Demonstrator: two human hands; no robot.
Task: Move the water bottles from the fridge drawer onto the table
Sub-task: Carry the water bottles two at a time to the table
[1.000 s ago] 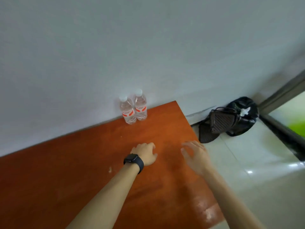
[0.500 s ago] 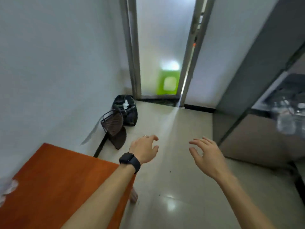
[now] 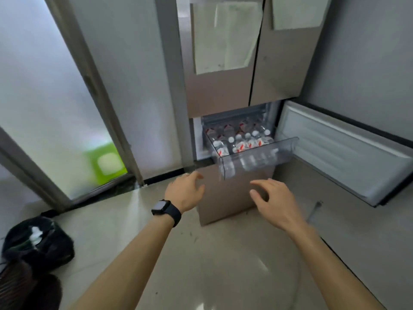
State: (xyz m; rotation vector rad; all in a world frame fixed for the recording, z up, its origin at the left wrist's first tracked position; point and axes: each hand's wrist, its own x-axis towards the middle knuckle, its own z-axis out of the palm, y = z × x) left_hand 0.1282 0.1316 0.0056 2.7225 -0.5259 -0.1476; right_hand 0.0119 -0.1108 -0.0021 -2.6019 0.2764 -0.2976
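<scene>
A clear plastic fridge drawer (image 3: 279,151) is pulled out at the bottom of the fridge, ahead of me. Several water bottles (image 3: 242,140) with white caps and red-and-white labels stand packed inside it. My left hand (image 3: 186,191), with a black watch on the wrist, hovers below and left of the drawer's front, fingers apart and empty. My right hand (image 3: 273,201) is held below the drawer front, also spread and empty. Neither hand touches the drawer. The table is out of view.
The lower fridge door (image 3: 348,153) swings open to the right. Papers (image 3: 225,36) hang on the upper doors. A frosted glass door (image 3: 44,108) stands at left. A black bag (image 3: 35,245) and a dark mesh object (image 3: 15,285) sit on the tiled floor at lower left.
The view has swung from the orange table with two bottles, past the doorway, to the open fridge drawer. Both hands stayed empty and now reach toward the drawer.
</scene>
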